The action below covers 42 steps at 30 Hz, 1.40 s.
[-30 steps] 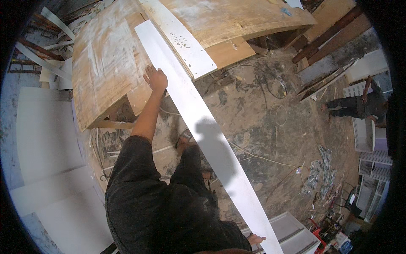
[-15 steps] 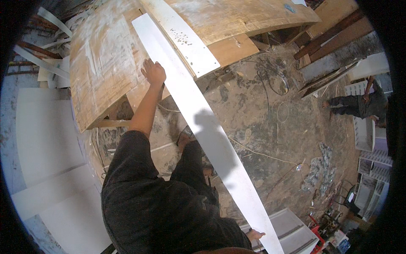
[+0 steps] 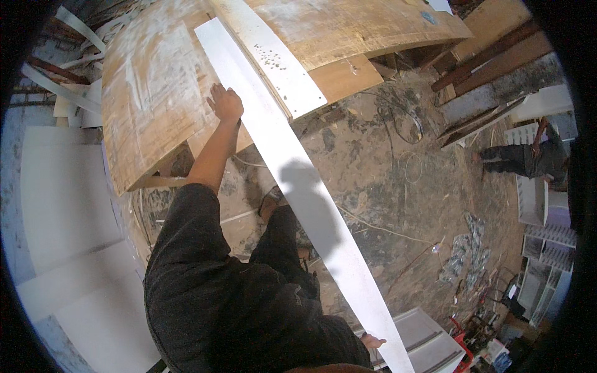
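Note:
A long white board (image 3: pixel 305 186) slants across the view, its far end resting on a wooden worktable (image 3: pixel 149 81) and its near end by my right side. My left hand (image 3: pixel 226 104) lies against the board's left edge at the table, fingers spread and open. Low in the view, my right hand (image 3: pixel 373 340) grips the near end by its left edge; some of its fingers are hidden. Beside the far end, a second white strip (image 3: pixel 273 59) with dark specks and small holes lies on the table, a thin wooden edge along it.
A cable (image 3: pixel 385 229) runs over the dirty floor, with crumpled plastic sheeting (image 3: pixel 465 252) farther right. White panels (image 3: pixel 68 199) stand at the left. Another person (image 3: pixel 522 158) is at the far right near white cabinet parts (image 3: pixel 533 199). A white cabinet piece (image 3: pixel 429 339) sits by my right hand.
The view has shifted slightly. Both hands keep their places on the board, which has hardly moved.

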Motion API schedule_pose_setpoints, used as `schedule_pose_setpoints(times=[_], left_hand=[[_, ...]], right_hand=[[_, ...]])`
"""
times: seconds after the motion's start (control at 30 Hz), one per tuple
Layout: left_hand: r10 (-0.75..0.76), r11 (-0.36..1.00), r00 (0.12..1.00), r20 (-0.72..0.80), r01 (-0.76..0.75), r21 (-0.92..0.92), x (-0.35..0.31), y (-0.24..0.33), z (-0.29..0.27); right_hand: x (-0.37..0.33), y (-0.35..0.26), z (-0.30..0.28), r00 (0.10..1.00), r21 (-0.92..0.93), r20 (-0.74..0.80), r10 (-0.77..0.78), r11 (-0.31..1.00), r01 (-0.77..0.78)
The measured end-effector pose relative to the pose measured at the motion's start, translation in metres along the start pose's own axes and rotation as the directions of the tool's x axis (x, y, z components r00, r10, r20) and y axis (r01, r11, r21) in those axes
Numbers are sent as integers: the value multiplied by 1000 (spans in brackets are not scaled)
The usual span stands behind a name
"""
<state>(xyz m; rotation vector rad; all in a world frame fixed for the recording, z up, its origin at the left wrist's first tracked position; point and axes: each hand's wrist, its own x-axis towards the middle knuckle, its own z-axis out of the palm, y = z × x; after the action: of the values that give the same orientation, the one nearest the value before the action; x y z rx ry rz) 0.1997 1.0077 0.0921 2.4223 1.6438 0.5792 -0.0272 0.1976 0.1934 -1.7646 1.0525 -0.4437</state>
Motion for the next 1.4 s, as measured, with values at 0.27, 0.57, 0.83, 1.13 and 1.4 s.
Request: schedule_pose_setpoints(times=[0.27,0.57,0.83,1.13,1.4], left_hand=[[-16,1000,1000,-1,16,10,10,-15,-20],[-31,999,1000,5,31,11,20,-25,-7],[-22,1000,1000,14,22,-16,32,-7,5],[-93,981,980,178,121,-154,-66,15,-19],[-93,986,994,50,99,-134,-73,34,-19]], right_hand=[[102,76,-18,862,453,-47,505,780,-432],[88,68,-5,839,428,-103,535,785,-448],[75,79,-11,931,274,-67,359,903,-329],[77,108,-23,981,86,15,191,978,-192],[90,153,-40,992,-126,122,16,992,-1]])
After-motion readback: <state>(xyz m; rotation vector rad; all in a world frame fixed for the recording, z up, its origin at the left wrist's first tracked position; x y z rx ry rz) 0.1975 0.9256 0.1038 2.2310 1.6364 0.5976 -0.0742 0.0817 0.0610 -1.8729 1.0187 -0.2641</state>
